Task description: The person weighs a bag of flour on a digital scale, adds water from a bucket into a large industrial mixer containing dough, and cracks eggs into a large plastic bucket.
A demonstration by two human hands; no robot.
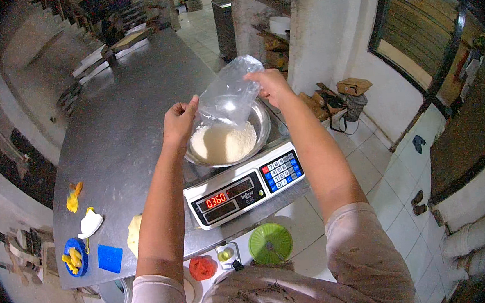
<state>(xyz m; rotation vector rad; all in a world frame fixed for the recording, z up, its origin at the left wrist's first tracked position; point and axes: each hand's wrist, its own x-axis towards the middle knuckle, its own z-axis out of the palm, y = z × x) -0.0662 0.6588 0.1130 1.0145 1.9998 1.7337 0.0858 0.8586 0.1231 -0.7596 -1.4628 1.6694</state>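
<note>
A transparent plastic bag (pixel 230 88) is stretched between my two hands above a metal bowl (pixel 262 127). My left hand (pixel 181 121) pinches the bag's left edge with the thumb up. Farther out, my right hand (pixel 271 86) grips its upper right corner. The lower part of the bag hangs into the bowl, over a heap of pale, flour-like powder (pixel 227 144). Whether the bag still holds any powder I cannot tell. Under the bowl stands a white digital scale (pixel 231 211) with a lit red display and a keypad on its right.
The metal table (pixel 128 116) reaches far back. Near its left end lie a blue dish of yellow pieces (pixel 75 258), a blue scraper (pixel 111 258), a white scoop-like piece (pixel 90 223) and a dough-like lump (pixel 135 235). A green lid (pixel 270 243) and red container (pixel 203 267) sit below the front edge.
</note>
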